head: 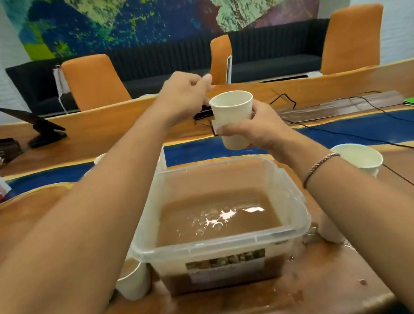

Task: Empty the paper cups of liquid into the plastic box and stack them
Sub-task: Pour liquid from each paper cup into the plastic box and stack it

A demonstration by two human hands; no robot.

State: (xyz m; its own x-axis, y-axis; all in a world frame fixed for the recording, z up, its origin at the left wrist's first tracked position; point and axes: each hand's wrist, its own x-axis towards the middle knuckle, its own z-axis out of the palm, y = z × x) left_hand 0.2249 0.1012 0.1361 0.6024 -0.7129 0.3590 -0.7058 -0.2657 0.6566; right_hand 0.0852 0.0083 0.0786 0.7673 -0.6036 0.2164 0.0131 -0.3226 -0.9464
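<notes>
Right hand (249, 129) grasps held cup (233, 116) round lower half, thumb and fingers wrapped. Held cup upright, mouth up, long axis vertical, above far edge of plastic box (215, 246). Left hand (184, 94) past box, beside cup rim, fingers curled, blurred; cannot tell whether it holds anything. Box holds brown liquid (183, 215), bubbly. Near-left cup (133, 281) at box's front-left corner holds brown liquid. Right cup (362, 161) stands right of box

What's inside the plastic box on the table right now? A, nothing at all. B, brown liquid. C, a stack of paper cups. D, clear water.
B: the plastic box holds murky brown liquid with bubbles and glare on its surface, while the right hand grips a paper cup upright beyond it.
</notes>
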